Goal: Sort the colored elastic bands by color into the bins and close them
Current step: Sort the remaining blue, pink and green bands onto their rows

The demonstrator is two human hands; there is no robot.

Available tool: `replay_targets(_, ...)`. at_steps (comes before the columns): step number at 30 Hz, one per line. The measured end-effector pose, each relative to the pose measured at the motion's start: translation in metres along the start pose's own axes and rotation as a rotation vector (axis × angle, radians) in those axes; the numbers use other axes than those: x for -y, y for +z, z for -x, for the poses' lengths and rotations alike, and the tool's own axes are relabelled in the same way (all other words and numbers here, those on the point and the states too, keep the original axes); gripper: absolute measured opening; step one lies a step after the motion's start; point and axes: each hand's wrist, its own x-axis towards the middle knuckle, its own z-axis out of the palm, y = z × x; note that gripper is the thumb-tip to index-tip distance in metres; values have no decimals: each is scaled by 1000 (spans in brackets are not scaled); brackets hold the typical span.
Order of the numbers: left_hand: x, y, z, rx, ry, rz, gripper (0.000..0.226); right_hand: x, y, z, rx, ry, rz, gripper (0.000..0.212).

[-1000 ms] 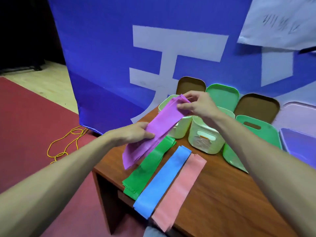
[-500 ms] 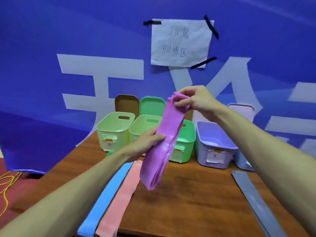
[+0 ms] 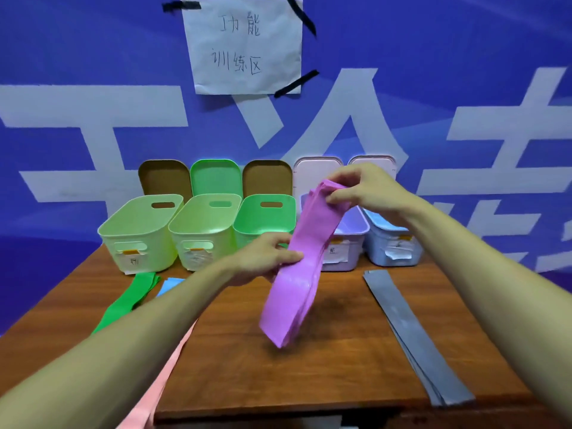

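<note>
Purple bands (image 3: 295,274) held up over the table (image 3: 340,351), just in front of the purple bin (image 3: 349,239). Right hand (image 3: 368,193) pinching top end, left hand (image 3: 266,258) gripping mid-length. Blue band (image 3: 168,284) left of bin, mostly hidden, probably flat.

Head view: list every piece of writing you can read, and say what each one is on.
"功能" over "训练区": handwritten on the white paper sheet taped to the blue banner.
Large white characters on the banner: cropped, not readable whole.
"紫", likely: label on the purple bin.
Labels on the pale green bin, second pale green bin and blue bin: too blurred to read.
</note>
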Motion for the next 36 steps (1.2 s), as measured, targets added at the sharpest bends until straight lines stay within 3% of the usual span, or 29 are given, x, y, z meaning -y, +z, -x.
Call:
replay_targets(3, 7, 16, 1, 93, -40, 87, 11, -18, -1, -3, 13, 39, 13, 22)
replay_targets(7, 44, 38, -12, 53, -136, 166, 26, -61, 20, -16, 82, 67, 252, 22)
replay_targets(13, 99, 58, -51, -80, -190, 177, 28, -106, 50, -46, 131, 58, 529, 25)
replay_targets(18, 131, 53, -71, -163, -141, -222, 41, -135, 74, -62, 124, 68, 564, 22)
replay_targets(21, 142, 40, -56, -202, 102, -477, 43, -148, 83, -61, 123, 73, 617, 23)
replay_targets(24, 147, 37, -36, -36, 315, -582, 30, -155, 88, -52, 90, 59, 647, 26)
replay_targets(28, 152, 48, -29, 190, 275, -796, 40, -158, 93, -32, 95, 79, 605, 25)
replay_targets(33, 148, 49, -23, 175, 257, -822, 39, -163, 102, 8, 44, 104, 481, 22)
replay_targets(36, 143, 46, -14, -17, 136, -485, 25, -158, 109, 28, 15, 105, 420, 22)
